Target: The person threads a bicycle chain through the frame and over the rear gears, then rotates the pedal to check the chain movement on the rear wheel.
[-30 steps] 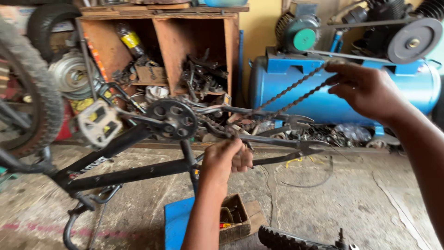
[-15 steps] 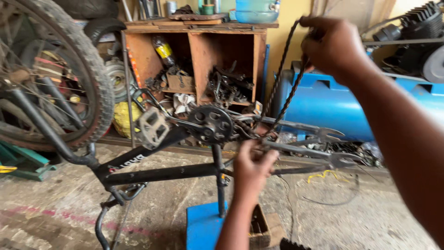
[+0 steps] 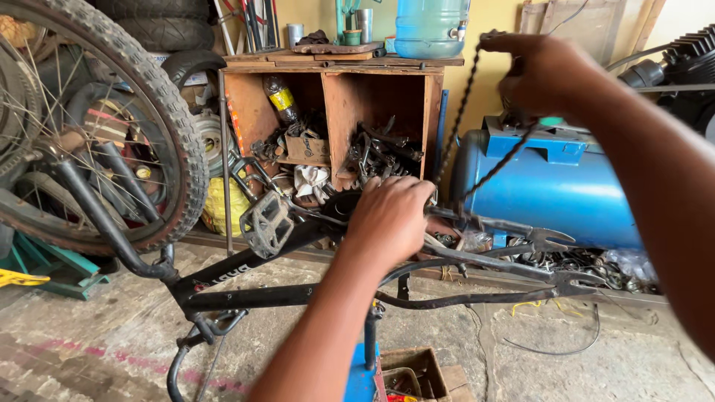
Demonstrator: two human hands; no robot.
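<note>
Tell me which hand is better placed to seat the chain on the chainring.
Probably the left. The left hand already rests on the crank area of the upturned bicycle frame, while the right hand is raised high, holding the chain taut above it.

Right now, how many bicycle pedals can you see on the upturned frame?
1. The one pedal in view sits left of the left hand, beside the front wheel. A second pedal may be hidden behind that hand or the frame.

2 bare forearms and hands (image 3: 391, 219), no sleeves, gloves, rings or watch in view
</note>
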